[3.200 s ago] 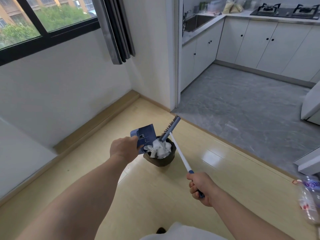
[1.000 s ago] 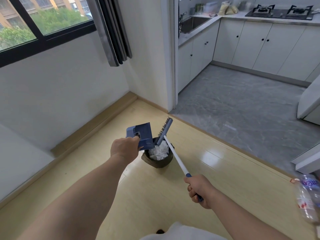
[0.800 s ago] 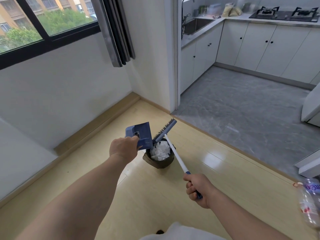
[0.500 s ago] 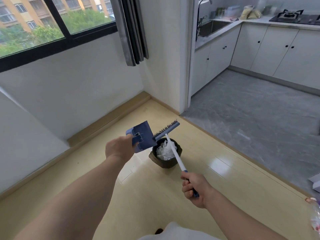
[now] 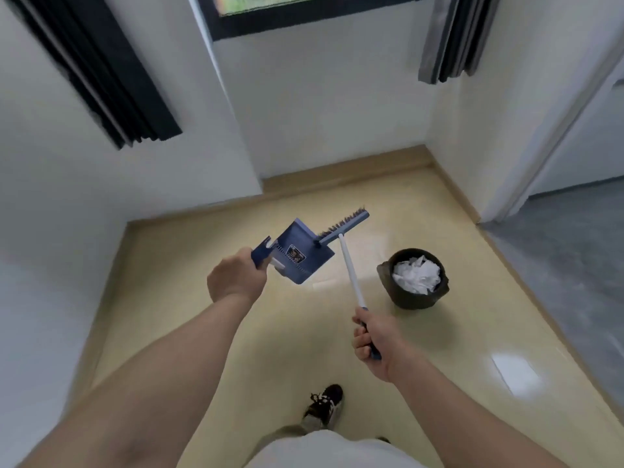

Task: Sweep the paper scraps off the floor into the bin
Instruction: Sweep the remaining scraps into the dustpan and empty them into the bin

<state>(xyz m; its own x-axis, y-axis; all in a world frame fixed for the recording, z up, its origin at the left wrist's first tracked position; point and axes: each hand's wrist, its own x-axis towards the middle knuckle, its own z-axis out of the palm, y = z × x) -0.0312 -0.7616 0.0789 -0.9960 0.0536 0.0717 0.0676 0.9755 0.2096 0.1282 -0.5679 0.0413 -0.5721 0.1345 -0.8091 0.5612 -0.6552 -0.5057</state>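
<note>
Blue dustpan (image 5: 297,255) was gripped in left hand (image 5: 236,282), tilted off the floor; right hand (image 5: 371,339) clamped the brush (image 5: 350,271) handle. Paper scraps (image 5: 417,275) sat in the bin (image 5: 412,300), right. Dumping looked done.

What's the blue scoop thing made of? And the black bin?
The dustpan looks like hard blue plastic: smooth, with moulded ridges. The bin seems lined with a thin black plastic bag, crinkled at the rim; its own material is hidden.
</note>
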